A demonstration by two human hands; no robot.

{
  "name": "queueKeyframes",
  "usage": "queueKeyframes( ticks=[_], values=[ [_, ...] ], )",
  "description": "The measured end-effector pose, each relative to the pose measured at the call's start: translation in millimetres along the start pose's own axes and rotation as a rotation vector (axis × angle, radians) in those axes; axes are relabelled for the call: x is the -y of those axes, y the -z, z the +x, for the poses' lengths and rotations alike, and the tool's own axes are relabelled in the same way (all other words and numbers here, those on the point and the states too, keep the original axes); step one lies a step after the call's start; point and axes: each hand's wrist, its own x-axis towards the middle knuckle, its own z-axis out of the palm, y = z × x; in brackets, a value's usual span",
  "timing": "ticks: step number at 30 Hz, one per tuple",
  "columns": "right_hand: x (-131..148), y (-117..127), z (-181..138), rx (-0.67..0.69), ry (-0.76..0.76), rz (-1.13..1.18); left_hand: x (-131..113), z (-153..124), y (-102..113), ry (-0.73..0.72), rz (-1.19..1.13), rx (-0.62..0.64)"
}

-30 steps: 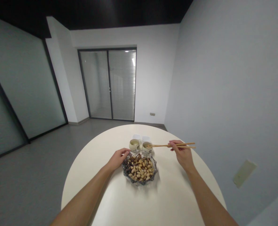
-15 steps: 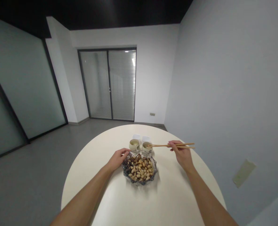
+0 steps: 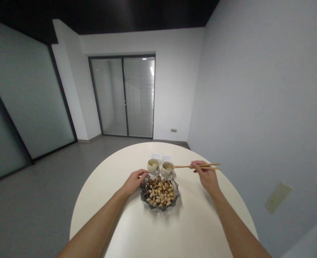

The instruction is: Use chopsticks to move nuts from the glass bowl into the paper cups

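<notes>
My right hand [image 3: 205,175] is closed on a pair of wooden chopsticks [image 3: 184,166], held almost level. Their tips reach into the right one of two small pale cups [image 3: 168,171]; what they touch inside is too small to make out. In front of the cups stands a clear glass bowl [image 3: 158,208] with a scalloped rim. Pistachios [image 3: 162,195] fill its front and right, and dark seeds [image 3: 145,190] lie along its left side. My left hand [image 3: 134,182] holds the bowl's back left rim, thumb and fingers close together there.
The left pale cup [image 3: 152,165] stands beside the other one. Behind the cups lie two small white pieces [image 3: 166,158]. All of this is on a round cream table [image 3: 99,195]. A pale wall [image 3: 255,107] runs along the right side.
My right hand and the chopsticks have shifted very slightly left, with the tips still at the right cup. My left hand and the bowl look unmoved.
</notes>
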Motion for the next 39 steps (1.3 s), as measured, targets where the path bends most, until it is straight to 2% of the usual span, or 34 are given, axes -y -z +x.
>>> queueKeyframes(
  ticks=[8,28,39],
  values=[
    [-7,1,0,0.028,-0.009,-0.020,-3,-1,0,0.005,-0.008,-0.004],
    [-5,1,0,0.032,-0.002,-0.027,-2,0,1,-0.003,0.007,0.007],
    [16,-15,-9,0.097,-0.029,0.031,-1,0,0,-0.005,0.005,0.007]
  ],
)
